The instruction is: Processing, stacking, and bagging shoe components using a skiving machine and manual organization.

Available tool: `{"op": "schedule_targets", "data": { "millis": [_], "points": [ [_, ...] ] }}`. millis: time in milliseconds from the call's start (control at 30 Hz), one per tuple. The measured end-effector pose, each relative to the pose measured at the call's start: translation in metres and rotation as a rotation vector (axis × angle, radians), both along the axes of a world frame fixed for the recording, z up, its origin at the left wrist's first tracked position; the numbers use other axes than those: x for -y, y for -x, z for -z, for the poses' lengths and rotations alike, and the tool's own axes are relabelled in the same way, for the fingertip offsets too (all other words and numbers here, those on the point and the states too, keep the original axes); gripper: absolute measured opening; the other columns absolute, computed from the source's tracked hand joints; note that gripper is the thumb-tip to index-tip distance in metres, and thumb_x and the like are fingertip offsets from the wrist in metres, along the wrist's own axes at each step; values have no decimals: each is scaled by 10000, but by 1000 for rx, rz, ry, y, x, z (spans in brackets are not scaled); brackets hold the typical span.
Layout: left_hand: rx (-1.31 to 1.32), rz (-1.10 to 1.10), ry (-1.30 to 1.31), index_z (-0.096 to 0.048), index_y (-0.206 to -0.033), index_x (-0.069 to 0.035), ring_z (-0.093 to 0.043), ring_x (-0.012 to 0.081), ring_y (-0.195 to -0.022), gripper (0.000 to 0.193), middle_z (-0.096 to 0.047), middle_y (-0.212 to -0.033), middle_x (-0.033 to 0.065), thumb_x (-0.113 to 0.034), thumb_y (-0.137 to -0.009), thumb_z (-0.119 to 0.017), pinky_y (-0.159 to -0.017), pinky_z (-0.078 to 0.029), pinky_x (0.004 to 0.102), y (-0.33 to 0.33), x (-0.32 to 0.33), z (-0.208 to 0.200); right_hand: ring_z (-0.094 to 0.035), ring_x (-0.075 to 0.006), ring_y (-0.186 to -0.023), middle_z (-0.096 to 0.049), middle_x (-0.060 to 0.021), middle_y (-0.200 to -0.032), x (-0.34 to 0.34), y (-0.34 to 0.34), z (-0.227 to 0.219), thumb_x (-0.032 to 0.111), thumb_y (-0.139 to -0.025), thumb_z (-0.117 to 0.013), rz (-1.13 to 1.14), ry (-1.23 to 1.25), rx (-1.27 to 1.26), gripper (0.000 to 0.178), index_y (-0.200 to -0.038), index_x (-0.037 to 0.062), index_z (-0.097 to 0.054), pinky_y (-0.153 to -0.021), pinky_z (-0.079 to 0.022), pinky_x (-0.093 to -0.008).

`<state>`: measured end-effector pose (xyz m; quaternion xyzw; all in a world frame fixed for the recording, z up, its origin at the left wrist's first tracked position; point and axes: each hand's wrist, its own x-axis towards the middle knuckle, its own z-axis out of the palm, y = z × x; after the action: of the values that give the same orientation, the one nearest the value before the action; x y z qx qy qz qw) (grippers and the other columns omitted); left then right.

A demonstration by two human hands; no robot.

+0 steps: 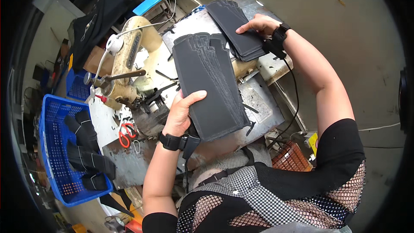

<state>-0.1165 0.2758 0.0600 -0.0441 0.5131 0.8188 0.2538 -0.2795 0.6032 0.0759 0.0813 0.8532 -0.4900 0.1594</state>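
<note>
Left hand (pixel 183 110): centre of frame, closed to stack thickness on the fanned black stack (pixel 211 86); thumb flat on top, fingers hidden beneath
Right hand (pixel 263 26): upper right of centre, thumb on the second black stack (pixel 228 23), looks like a pinch at its right edge; can't see the underside from here
Handling: I'd press firm and broad with the thumbs, stacks level; stepped layers look apt to slide
Panels: flat, long, matte black; fanned edges make fine greyish ridges; fabric or foam, can't tell
Around: cream sewing machine (pixel 129 47) left of centre, worn metal table (pixel 269 112) below, perforated blue plastic basket (pixel 48 146) far left
</note>
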Motion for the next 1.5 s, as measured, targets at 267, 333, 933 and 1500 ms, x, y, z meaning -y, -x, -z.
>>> {"op": "schedule_targets", "data": {
  "millis": [267, 333, 933, 1500],
  "points": [
    [22, 2, -1, -480, -1209, 19, -602, 215, -987, 565, -584, -1088, 121, -134, -747, -766, -871, -511, 344, -9, -3, 9, -547, -150, -635, -583, -54, -771, 0, 12, -1, 226, -604, -882, 8, -64, 57, 397, -863, 31, -654, -540, -444, -289],
    [7, -24, 7, -468, -1219, 23, -599, 224, -998, 583, -577, -1099, 132, -132, -744, -767, -872, -513, 352, -9, -6, 12, -469, -115, -577, -508, -23, -709, -2, 8, 7, 216, -613, -876, 99, 144, 104, 348, -789, 58, -621, -515, -421, -269],
    [-2, -38, -7, -453, -1251, 18, -590, 223, -1016, 603, -576, -1102, 119, -102, -743, -755, -901, -491, 341, -13, -9, 16, -603, -130, -656, -663, -55, -854, 15, -16, -54, 159, -707, -803, -17, 380, -86, 340, -995, 36, -671, -526, -469, -232],
    [71, -166, -64, -530, -1219, -7, -586, 211, -1051, 455, -599, -1156, 118, -381, -973, -450, -888, -501, 338, -19, -13, 28, -613, -135, -928, -628, -96, -1033, 117, -185, -17, 95, -777, -768, -83, 683, -65, 612, -1247, -81, -416, -840, -512, -262]
  ]
}}
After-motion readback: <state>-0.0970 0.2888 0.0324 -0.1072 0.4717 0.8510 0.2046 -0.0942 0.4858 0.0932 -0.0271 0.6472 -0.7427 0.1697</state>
